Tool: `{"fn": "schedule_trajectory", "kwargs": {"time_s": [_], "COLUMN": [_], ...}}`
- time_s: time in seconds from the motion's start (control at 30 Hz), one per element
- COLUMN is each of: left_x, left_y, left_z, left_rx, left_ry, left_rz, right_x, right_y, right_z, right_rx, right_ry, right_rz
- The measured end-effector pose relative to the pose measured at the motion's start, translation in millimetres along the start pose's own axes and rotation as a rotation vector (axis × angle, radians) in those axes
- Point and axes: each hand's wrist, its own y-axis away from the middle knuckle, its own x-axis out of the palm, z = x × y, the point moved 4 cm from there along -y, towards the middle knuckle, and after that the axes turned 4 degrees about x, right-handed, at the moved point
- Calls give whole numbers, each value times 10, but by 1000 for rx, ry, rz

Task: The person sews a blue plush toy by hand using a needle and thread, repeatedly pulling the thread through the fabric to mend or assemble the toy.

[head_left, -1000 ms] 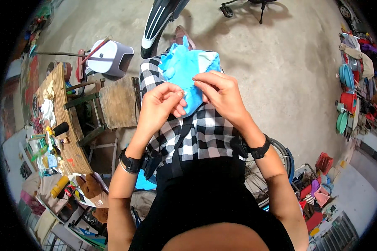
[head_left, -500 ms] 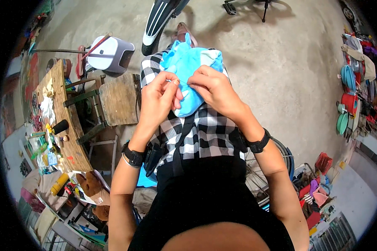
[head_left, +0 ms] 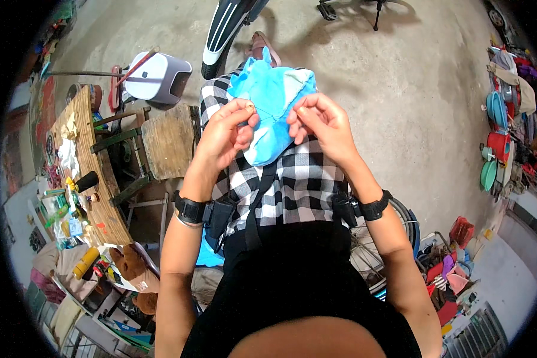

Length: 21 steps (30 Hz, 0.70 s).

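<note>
A: Setting: concrete floor; wooden workbench, left of frame; wooden stool beside it.

B: Item in hand?

A: Blue plush toy, upper centre, on the checked lap. Left hand pinches something small, apparently a needle; right hand grips the fabric edge.

B: Step?

A: Likely hand-stitching a seam. Next calls for a steady pinch.

Bare forearms here — a black watch on the left wrist, a matching black band on the right wrist, black top, black-and-white checked cloth over the lap — sleeveless look
</note>
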Motion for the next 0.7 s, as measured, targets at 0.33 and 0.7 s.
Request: {"fn": "schedule_trajectory", "kwargs": {"time_s": [0.33, 0.7], "left_x": [45, 162], "left_y": [-104, -89], "left_z": [81, 83], "left_rx": [1, 189], "left_ry": [109, -122], "left_rz": [-47, -158], "right_x": [-168, -322], "right_y": [198, 226], "right_z": [-275, -297], "right_rx": [63, 40], "right_ry": [44, 66], "right_rz": [-18, -86]}}
